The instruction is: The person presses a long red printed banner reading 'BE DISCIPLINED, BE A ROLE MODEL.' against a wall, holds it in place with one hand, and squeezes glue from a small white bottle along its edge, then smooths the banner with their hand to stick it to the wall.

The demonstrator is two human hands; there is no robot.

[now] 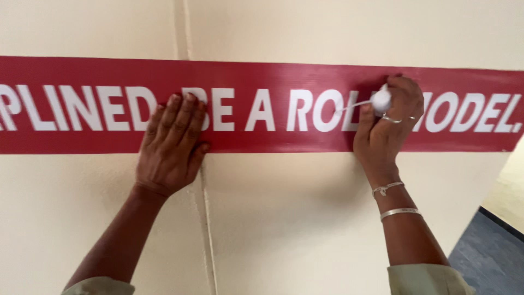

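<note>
Banner (262, 104) under flat left hand (172, 145) — right hand (388, 128) fingers grip white wad (381, 100)

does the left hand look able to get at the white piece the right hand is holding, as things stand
Probably yes: the left hand lies flat on the red banner, and only bare banner lies between it and the white piece in the right hand.

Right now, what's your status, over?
Left hand flat on red banner. Right hand grips small white tool against it. Nothing in the way.
</note>
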